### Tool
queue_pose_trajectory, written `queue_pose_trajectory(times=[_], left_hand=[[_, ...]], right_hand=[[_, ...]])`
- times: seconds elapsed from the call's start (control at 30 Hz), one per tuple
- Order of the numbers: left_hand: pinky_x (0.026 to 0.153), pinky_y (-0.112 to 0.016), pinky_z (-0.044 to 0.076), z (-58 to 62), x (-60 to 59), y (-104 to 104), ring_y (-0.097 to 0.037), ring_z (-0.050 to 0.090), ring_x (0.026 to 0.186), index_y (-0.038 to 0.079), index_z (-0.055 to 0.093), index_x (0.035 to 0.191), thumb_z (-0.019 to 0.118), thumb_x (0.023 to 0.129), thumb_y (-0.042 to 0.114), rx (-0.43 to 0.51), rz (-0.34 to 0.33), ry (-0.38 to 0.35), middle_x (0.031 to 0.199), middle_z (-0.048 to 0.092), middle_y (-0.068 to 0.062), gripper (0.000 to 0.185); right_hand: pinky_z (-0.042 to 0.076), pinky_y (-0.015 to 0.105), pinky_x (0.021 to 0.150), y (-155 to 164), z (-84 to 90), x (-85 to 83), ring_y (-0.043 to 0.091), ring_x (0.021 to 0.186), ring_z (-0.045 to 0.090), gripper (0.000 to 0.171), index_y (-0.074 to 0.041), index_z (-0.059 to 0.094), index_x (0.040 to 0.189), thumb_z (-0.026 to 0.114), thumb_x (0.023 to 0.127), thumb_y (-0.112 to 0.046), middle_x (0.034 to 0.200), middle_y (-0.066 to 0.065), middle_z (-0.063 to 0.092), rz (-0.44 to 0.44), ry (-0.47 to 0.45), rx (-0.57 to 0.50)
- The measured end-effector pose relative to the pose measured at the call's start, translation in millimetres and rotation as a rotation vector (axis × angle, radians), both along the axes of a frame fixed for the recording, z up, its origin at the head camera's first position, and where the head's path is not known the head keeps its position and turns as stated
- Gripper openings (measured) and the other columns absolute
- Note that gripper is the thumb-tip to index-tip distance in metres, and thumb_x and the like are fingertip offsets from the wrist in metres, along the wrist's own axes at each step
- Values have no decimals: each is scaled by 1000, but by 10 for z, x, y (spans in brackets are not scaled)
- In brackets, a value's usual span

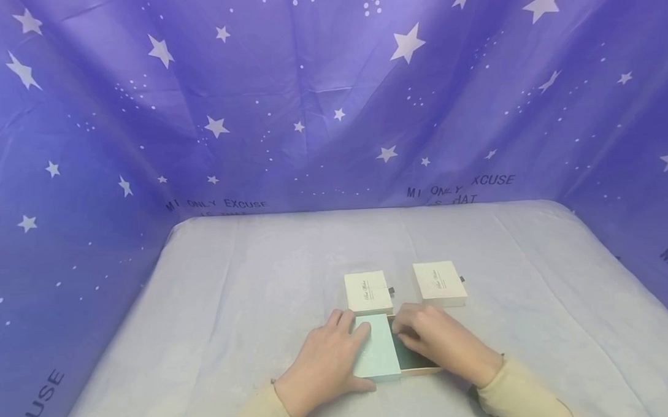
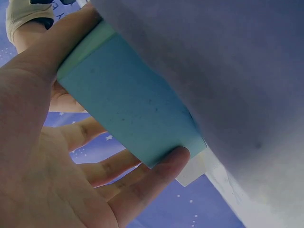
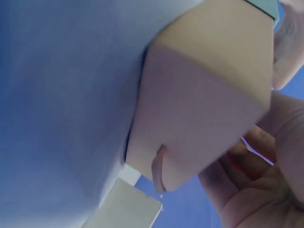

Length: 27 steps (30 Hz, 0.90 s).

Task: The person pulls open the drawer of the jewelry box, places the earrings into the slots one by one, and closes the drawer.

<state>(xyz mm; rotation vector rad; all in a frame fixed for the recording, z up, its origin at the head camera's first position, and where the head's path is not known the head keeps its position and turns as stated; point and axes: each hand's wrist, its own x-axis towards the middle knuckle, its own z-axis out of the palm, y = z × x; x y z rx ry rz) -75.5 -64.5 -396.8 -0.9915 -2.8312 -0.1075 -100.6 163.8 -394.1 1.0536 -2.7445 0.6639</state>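
A mint-green drawer box (image 1: 376,354) lies near the front of the table, its tan drawer (image 1: 421,371) slid partly out to the right. My left hand (image 1: 323,362) grips the outer sleeve, thumb at the near side and fingers at the far side. In the left wrist view the fingers curl about the sleeve (image 2: 128,95). My right hand (image 1: 440,340) reaches over the drawer with bent fingers dipping into its dark inside; I cannot tell if they pinch anything. A ribbon pull (image 3: 159,171) hangs from the drawer front (image 3: 194,114) in the right wrist view.
Behind the green box sits a small cream box (image 1: 366,291) with a dark tab at its right side. Another cream box (image 1: 439,283) stands to its right. A pale cloth covers the table (image 1: 248,285), and a purple star-patterned curtain (image 1: 308,99) surrounds it.
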Motion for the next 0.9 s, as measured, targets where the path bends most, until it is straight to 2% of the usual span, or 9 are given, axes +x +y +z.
queue_pose_trajectory(times=[0.27,0.47,0.6,0.9], left_hand=[[52,-19,41,-1,0,-2,-13,47,91,19,56,106,81,60,68,1,-1,3,103,51,0,73],[53,-18,41,6,-4,0,-13,47,91,18,57,109,81,61,69,-7,-2,-12,105,52,-1,73],[53,-18,41,9,-2,2,-13,47,91,18,57,108,80,61,69,-15,-1,-5,105,52,-1,73],[52,-18,41,9,-1,3,-13,47,91,18,57,109,79,62,70,-32,-2,1,104,52,-1,74]], right_hand=[[55,23,70,-30,-24,-6,1,75,58,22,-18,66,78,76,77,1,80,-11,65,-7,-26,-25],[54,19,69,-18,-24,-41,-3,73,57,25,-21,67,74,76,78,1,77,-14,65,49,-87,-78],[56,21,73,-6,-3,-51,0,78,61,23,-21,70,78,75,79,1,81,-13,68,74,-110,-69],[57,26,80,-13,-8,-39,8,86,67,21,-18,76,82,76,77,3,88,-8,72,62,-133,-50]])
